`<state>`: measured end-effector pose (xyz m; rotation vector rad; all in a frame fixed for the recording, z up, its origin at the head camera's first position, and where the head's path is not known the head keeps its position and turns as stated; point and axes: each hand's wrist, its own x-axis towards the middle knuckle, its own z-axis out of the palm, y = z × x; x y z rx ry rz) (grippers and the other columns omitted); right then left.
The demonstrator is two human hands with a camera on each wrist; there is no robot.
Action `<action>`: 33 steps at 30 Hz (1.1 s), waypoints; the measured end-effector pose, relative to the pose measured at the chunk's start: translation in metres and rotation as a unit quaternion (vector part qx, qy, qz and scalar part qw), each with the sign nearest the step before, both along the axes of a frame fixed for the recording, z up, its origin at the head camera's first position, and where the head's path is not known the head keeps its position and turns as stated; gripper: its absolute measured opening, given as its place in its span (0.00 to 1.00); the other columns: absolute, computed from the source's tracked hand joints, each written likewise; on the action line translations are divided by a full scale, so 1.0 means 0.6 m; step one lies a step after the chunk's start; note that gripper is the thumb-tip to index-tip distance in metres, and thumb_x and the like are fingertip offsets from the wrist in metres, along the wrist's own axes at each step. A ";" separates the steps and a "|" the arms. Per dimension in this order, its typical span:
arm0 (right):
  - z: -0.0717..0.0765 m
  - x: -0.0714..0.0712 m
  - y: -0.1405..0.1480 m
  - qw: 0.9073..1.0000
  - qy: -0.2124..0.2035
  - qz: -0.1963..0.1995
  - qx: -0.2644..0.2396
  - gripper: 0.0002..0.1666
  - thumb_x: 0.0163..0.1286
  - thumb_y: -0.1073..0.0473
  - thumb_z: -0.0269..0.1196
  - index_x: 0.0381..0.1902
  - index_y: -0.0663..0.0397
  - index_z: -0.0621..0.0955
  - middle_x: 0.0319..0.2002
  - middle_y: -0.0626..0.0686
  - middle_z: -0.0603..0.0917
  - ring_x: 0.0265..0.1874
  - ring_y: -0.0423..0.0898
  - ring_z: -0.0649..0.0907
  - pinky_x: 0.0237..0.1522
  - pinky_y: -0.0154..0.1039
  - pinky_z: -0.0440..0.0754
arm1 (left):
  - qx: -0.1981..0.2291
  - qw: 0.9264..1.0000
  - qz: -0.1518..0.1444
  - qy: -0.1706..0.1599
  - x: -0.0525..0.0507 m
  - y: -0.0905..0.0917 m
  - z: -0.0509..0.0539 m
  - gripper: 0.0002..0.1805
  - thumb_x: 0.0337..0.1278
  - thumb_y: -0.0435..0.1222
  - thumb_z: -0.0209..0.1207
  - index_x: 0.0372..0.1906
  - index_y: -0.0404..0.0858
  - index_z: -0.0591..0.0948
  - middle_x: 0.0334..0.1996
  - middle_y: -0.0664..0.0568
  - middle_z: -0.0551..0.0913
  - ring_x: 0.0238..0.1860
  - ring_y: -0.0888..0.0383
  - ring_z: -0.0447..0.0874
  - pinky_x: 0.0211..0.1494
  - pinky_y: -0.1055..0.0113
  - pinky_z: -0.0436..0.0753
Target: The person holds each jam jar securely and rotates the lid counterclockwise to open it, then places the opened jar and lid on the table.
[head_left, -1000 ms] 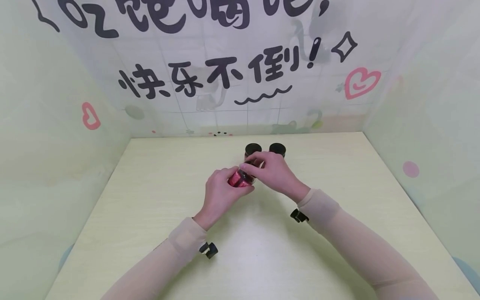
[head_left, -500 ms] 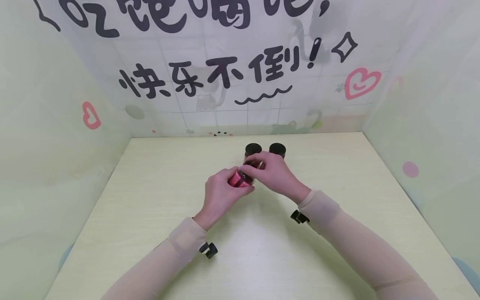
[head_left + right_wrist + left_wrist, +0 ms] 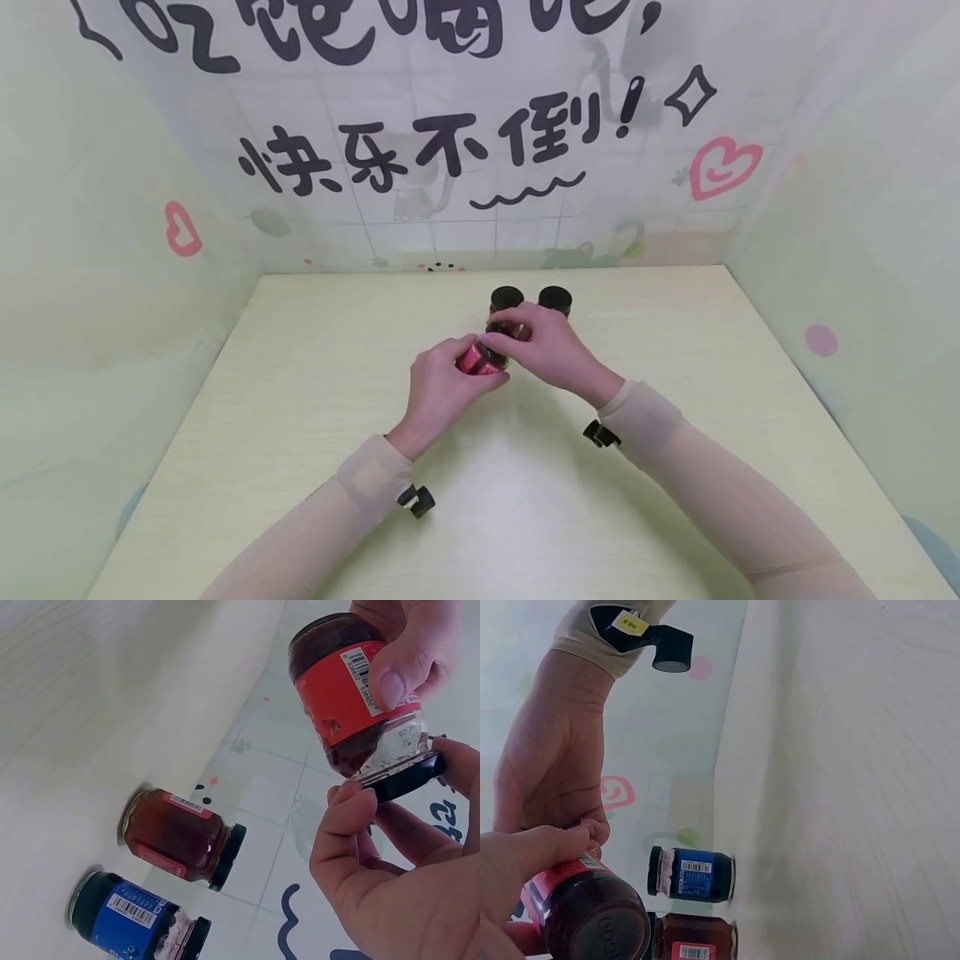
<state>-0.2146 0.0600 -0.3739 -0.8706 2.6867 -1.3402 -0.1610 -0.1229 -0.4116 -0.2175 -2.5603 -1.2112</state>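
Observation:
My left hand [image 3: 441, 385] grips a glass jar [image 3: 341, 694] with a red label and dark contents, above the table. Its thumb lies across the label in the right wrist view. The jar is tilted, its base toward the left wrist camera. With thumb and curled fingers my right hand [image 3: 551, 346] pinches the jar's black lid [image 3: 405, 778], which sits on the jar's mouth. Whether the lid is loose I cannot tell. Just behind the hands stand a jar with a red label [image 3: 176, 832] and a jar with a blue label [image 3: 131, 913], both upright and black-lidded.
The pale wooden table [image 3: 337, 367] runs back to a printed wall [image 3: 450, 217] with large dark lettering. Side walls [image 3: 847, 250] bound it left and right. A small black camera [image 3: 416, 501] is strapped at the left wrist, another camera [image 3: 601, 433] at the right.

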 end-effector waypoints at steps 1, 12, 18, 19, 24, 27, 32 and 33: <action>0.000 0.000 0.000 1.000 -0.001 0.001 0.001 0.17 0.68 0.39 0.66 0.47 0.40 0.86 0.35 0.41 0.83 0.30 0.43 0.81 0.31 0.42 0.81 | 0.002 1.000 0.000 -0.003 0.000 0.000 0.000 0.22 0.41 0.48 0.79 0.45 0.51 0.88 0.32 0.57 0.84 0.33 0.59 0.80 0.34 0.63 0.80; -0.004 0.001 0.001 1.000 -0.002 0.021 -0.004 0.16 0.69 0.43 0.66 0.49 0.41 0.85 0.38 0.41 0.84 0.31 0.42 0.82 0.33 0.41 0.82 | 0.003 1.000 0.000 -0.011 0.002 -0.002 -0.004 0.23 0.41 0.49 0.79 0.47 0.49 0.88 0.33 0.57 0.84 0.34 0.59 0.80 0.34 0.64 0.81; -0.005 0.001 0.000 1.000 0.000 0.025 -0.007 0.14 0.69 0.46 0.66 0.50 0.41 0.85 0.38 0.42 0.83 0.31 0.42 0.83 0.34 0.42 0.82 | 0.009 1.000 -0.001 -0.017 0.004 -0.003 -0.005 0.24 0.41 0.48 0.79 0.47 0.48 0.88 0.34 0.57 0.84 0.35 0.59 0.80 0.34 0.64 0.81; -0.005 0.001 0.000 1.000 0.000 0.026 -0.007 0.14 0.69 0.46 0.66 0.50 0.41 0.85 0.38 0.42 0.83 0.32 0.42 0.83 0.34 0.42 0.82 | 0.009 1.000 -0.001 -0.017 0.004 -0.003 -0.006 0.24 0.42 0.48 0.79 0.48 0.48 0.88 0.34 0.56 0.84 0.35 0.58 0.80 0.34 0.65 0.82; -0.004 0.002 0.001 1.000 -0.007 0.024 -0.001 0.17 0.69 0.44 0.66 0.52 0.40 0.84 0.39 0.41 0.83 0.32 0.42 0.83 0.34 0.42 0.82 | 0.009 1.000 -0.001 -0.013 0.005 -0.004 -0.006 0.25 0.42 0.48 0.79 0.49 0.47 0.88 0.35 0.55 0.84 0.35 0.58 0.80 0.34 0.64 0.82; -0.002 0.004 0.002 1.000 -0.014 0.020 0.004 0.17 0.69 0.43 0.66 0.53 0.39 0.84 0.39 0.40 0.84 0.33 0.44 0.83 0.34 0.42 0.82 | 0.008 1.000 -0.003 -0.014 0.006 -0.004 -0.005 0.25 0.42 0.49 0.79 0.49 0.47 0.88 0.35 0.56 0.84 0.35 0.58 0.80 0.34 0.64 0.82; 0.005 0.006 0.003 0.999 -0.034 0.008 0.018 0.21 0.68 0.42 0.66 0.56 0.39 0.83 0.41 0.41 0.84 0.37 0.46 0.83 0.37 0.43 0.82 | -0.001 1.000 -0.007 -0.009 0.006 -0.004 -0.005 0.22 0.43 0.49 0.78 0.46 0.48 0.88 0.33 0.56 0.83 0.34 0.59 0.79 0.33 0.64 0.81; 0.006 0.007 0.004 0.999 -0.038 0.005 0.020 0.22 0.68 0.41 0.66 0.57 0.39 0.83 0.42 0.42 0.84 0.38 0.46 0.83 0.37 0.43 0.82 | -0.003 1.000 -0.007 -0.008 0.006 -0.005 -0.005 0.22 0.43 0.49 0.78 0.45 0.48 0.88 0.33 0.56 0.83 0.33 0.59 0.79 0.33 0.64 0.81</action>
